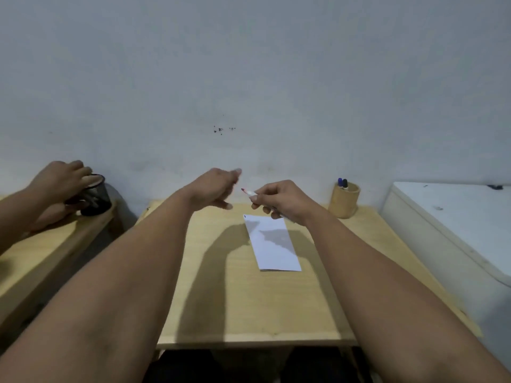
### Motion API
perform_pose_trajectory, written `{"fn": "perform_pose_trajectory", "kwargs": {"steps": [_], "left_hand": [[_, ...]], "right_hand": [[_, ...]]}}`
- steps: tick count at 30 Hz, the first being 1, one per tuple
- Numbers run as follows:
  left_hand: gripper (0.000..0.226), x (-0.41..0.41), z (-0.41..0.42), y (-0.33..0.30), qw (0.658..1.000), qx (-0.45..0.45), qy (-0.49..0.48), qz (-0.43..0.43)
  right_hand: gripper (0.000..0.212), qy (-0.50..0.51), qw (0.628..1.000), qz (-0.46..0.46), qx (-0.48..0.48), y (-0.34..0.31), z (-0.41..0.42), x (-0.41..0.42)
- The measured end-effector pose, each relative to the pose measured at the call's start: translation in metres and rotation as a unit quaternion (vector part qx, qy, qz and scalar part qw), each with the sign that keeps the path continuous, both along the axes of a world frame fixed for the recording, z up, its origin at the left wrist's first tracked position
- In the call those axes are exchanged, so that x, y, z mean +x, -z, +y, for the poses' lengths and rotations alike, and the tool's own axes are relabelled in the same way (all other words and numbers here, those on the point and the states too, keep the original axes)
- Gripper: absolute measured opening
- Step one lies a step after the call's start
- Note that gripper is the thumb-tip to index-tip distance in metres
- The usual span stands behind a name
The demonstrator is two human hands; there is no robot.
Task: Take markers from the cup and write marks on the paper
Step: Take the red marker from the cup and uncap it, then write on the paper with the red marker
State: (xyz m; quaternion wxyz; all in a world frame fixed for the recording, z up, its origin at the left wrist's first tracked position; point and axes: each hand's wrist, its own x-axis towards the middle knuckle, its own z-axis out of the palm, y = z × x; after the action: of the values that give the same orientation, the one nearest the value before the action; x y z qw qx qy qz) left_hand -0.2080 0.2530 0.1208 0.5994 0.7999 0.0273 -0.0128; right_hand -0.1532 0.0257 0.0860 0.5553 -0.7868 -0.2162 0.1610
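Your right hand (282, 201), just right of frame centre, has its grip closed on a marker (250, 192) with the cap off. The marker's long axis runs up and to the left, its red tip pointing toward your left hand (214, 189). The paper (272, 241) lies on the counter (221, 299) directly below that grip, just lower in the frame, its long side running toward the lower right. So the coming move is, by my reading, a short drop: swing the tip down and toward you onto the sheet's upper end, where a tiny dark mark already sits at the corner.

Your left hand hovers centre frame with fingers loosely spread, holding nothing I can make out; whether it hides the cap, I cannot tell. The right hand is the nearer to the paper. The cup (344, 200) stands mid-right, with two more markers (342, 183) upright inside.
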Motion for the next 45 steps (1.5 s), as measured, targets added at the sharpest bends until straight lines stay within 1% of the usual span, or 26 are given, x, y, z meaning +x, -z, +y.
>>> {"fn": "perform_pose_trajectory", "kwargs": {"steps": [1, 2, 3, 4, 6, 8, 9, 10, 12, 14, 17, 20, 23, 25, 30, 33, 34, 35, 36, 38, 39, 40, 41, 42, 44, 45], "left_hand": [[0.038, -0.007, 0.022, -0.008, 0.998, -0.040, -0.048, -0.013], [0.037, -0.014, 0.045, -0.016, 0.994, -0.051, -0.093, -0.035], [0.038, -0.021, 0.067, -0.023, 0.989, -0.028, -0.131, -0.056], [0.038, -0.026, 0.085, -0.027, 0.984, 0.020, -0.161, -0.069], [0.041, -0.021, 0.101, -0.022, 0.968, 0.154, -0.184, -0.073], [0.045, -0.008, 0.086, -0.004, 0.933, 0.320, -0.152, -0.063], [0.044, 0.000, 0.074, 0.010, 0.912, 0.388, -0.123, -0.054], [0.041, 0.009, 0.062, 0.025, 0.891, 0.441, -0.094, -0.042], [0.035, 0.024, 0.038, 0.057, 0.862, 0.504, -0.059, -0.010], [0.031, 0.035, 0.019, 0.084, 0.844, 0.535, -0.037, 0.009], [0.037, 0.052, 0.002, 0.111, 0.834, 0.550, -0.023, 0.033], [0.038, 0.064, -0.004, 0.125, 0.818, 0.573, -0.021, 0.044], [0.037, 0.070, -0.001, 0.141, 0.801, 0.598, -0.026, 0.029], [0.037, 0.073, 0.004, 0.148, 0.806, 0.591, -0.024, 0.024], [0.040, 0.076, 0.008, 0.141, 0.818, 0.573, -0.009, 0.044], [0.040, 0.070, 0.010, 0.133, 0.848, 0.525, -0.021, 0.065], [0.041, 0.065, 0.011, 0.128, 0.859, 0.506, -0.036, 0.062], [0.041, 0.060, 0.011, 0.125, 0.866, 0.495, -0.057, 0.035], [0.041, 0.053, 0.009, 0.123, 0.868, 0.491, -0.078, -0.016], [0.043, 0.035, -0.005, 0.126, 0.856, 0.488, -0.088, -0.147], [0.046, 0.023, -0.016, 0.130, 0.847, 0.489, -0.069, -0.197], [0.050, 0.012, -0.028, 0.135, 0.840, 0.491, -0.046, -0.227], [0.054, 0.002, -0.038, 0.142, 0.836, 0.494, -0.019, -0.237], [0.059, -0.006, -0.045, 0.150, 0.836, 0.500, 0.008, -0.226], [0.067, -0.013, -0.050, 0.163, 0.838, 0.513, 0.041, -0.181], [0.068, -0.015, -0.049, 0.168, 0.837, 0.518, 0.044, -0.171]], "right_hand": [[0.019, 0.018, 0.999, -0.016, -0.025, 0.004, -0.012, 0.000], [0.015, 0.051, 0.998, -0.024, -0.031, 0.010, -0.029, 0.003], [0.011, 0.095, 0.995, -0.022, -0.015, 0.017, -0.047, 0.005], [0.009, 0.144, 0.989, -0.015, 0.010, 0.023, -0.064, 0.008], [0.008, 0.225, 0.973, 0.010, 0.053, 0.028, -0.081, 0.013], [0.019, 0.254, 0.962, 0.042, 0.087, 0.026, -0.075, 0.015], [0.023, 0.254, 0.960, 0.054, 0.104, 0.025, -0.068, 0.015], [0.022, 0.249, 0.959, 0.062, 0.119, 0.022, -0.061, 0.016], [0.017, 0.226, 0.960, 0.075, 0.149, 0.018, -0.050, 0.017], [0.022, 0.205, 0.954, 0.108, 0.192, 0.013, -0.044, 0.019], [0.031, 0.184, 0.928, 0.177, 0.269, 0.013, -0.039, 0.031], [0.037, 0.150, 0.918, 0.205, 0.304, 0.025, -0.037, 0.046], [0.029, 0.146, 0.923, 0.196, 0.298, 0.042, -0.032, 0.059], [0.024, 0.161, 0.923, 0.196, 0.290, 0.050, -0.027, 0.064], [0.020, 0.180, 0.921, 0.195, 0.287, 0.065, -0.016, 0.072], [0.008, 0.193, 0.928, 0.175, 0.267, 0.067, -0.011, 0.072], [0.012, 0.207, 0.930, 0.163, 0.258, 0.067, -0.010, 0.073], [0.019, 0.224, 0.930, 0.151, 0.250, 0.067, -0.010, 0.073], [0.023, 0.242, 0.929, 0.138, 0.242, 0.067, -0.009, 0.075], [0.017, 0.266, 0.930, 0.116, 0.225, 0.067, -0.006, 0.078], [0.012, 0.266, 0.932, 0.113, 0.218, 0.068, -0.003, 0.079], [0.008, 0.260, 0.936, 0.109, 0.210, 0.068, 0.001, 0.078], [0.008, 0.254, 0.940, 0.106, 0.200, 0.070, 0.006, 0.077], [0.010, 0.247, 0.945, 0.102, 0.188, 0.072, 0.012, 0.076], [0.014, 0.236, 0.954, 0.094, 0.160, 0.080, 0.024, 0.075], [0.019, 0.234, 0.957, 0.086, 0.147, 0.085, 0.030, 0.075]]}}
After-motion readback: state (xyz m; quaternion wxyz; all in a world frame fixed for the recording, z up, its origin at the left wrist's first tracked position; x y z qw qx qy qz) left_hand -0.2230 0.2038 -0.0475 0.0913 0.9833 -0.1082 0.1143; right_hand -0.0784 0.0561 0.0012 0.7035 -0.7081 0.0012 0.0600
